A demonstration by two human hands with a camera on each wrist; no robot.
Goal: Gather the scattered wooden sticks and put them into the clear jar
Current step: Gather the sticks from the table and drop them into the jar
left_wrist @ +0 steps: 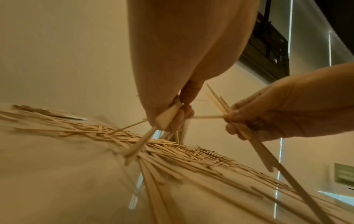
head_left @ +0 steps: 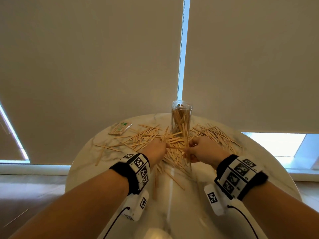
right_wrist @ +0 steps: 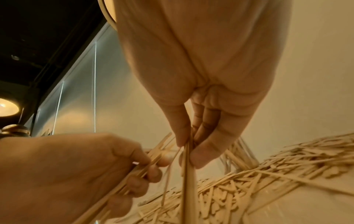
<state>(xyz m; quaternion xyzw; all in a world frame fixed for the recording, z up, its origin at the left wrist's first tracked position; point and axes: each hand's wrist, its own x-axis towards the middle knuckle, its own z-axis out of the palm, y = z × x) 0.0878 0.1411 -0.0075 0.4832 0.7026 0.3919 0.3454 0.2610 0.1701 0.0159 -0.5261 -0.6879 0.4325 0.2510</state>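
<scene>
Thin wooden sticks [head_left: 146,137] lie scattered in a heap across the round marble table [head_left: 107,157]. The clear jar [head_left: 181,116] stands upright at the table's far side, partly filled with sticks. My left hand [head_left: 161,146] is over the heap's middle and pinches a few sticks [left_wrist: 166,117] between thumb and fingers. Just to its right, my right hand [head_left: 190,149] grips a small bundle of sticks [right_wrist: 186,166] that points down toward the table. In the left wrist view the right hand [left_wrist: 235,121] holds its bundle slanted. The two hands are nearly touching, in front of the jar.
A flat clear packet of sticks [head_left: 120,129] with a green label lies at the table's far left. Roller blinds [head_left: 86,66] hang behind the table. The table's near part [head_left: 181,204] holds only a few stray sticks. Wooden floor shows at the left.
</scene>
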